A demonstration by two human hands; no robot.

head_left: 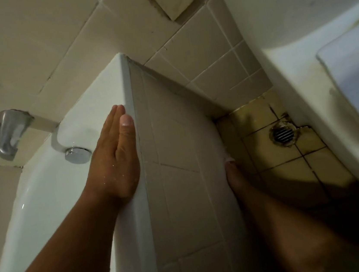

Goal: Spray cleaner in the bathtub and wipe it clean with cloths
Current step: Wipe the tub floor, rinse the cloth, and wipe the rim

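Note:
The white bathtub (52,196) runs along the left, its rim ending at a corner near the wall. My left hand (115,157) lies flat on the rim's outer edge with straight fingers, and water drops show on its back. My right hand (235,176) reaches down the tub's tiled outer side (177,158) to the floor. Its fingers are hidden behind the curve of that side. A small bit of white cloth (227,159) shows at the hand's tip against the tiles. No spray bottle is in view.
A chrome spout (8,134) sticks out of the tiled wall above the tub end, with a round chrome overflow cap (77,154) below it. A floor drain (283,133) sits in stained yellow tiles. A white porcelain fixture (302,75) crowds the right side.

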